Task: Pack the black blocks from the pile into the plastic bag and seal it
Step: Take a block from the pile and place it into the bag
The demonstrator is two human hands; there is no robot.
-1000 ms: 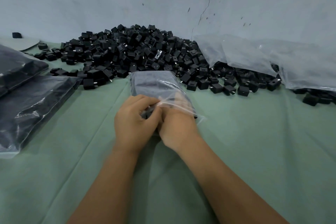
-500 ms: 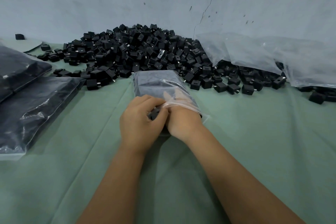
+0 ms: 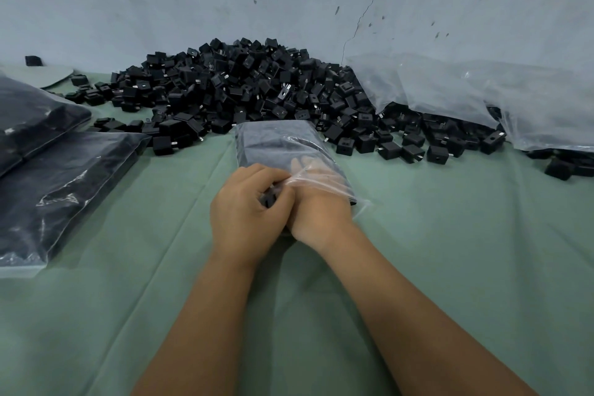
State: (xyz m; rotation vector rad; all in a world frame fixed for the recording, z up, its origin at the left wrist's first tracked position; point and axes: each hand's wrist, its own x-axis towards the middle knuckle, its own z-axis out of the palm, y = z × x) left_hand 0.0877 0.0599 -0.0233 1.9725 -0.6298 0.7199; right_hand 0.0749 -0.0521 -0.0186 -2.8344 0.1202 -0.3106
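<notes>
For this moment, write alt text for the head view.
Left hand grips the plastic bag mouth; the right hand reaches inside it. Behind sits the pile of black blocks, on a green cloth.

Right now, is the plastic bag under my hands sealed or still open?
Open: the right hand reaches inside the plastic bag and the left hand holds its mouth.

Left hand (image 3: 249,204) curled; right hand (image 3: 316,202) reaching forward.
</notes>
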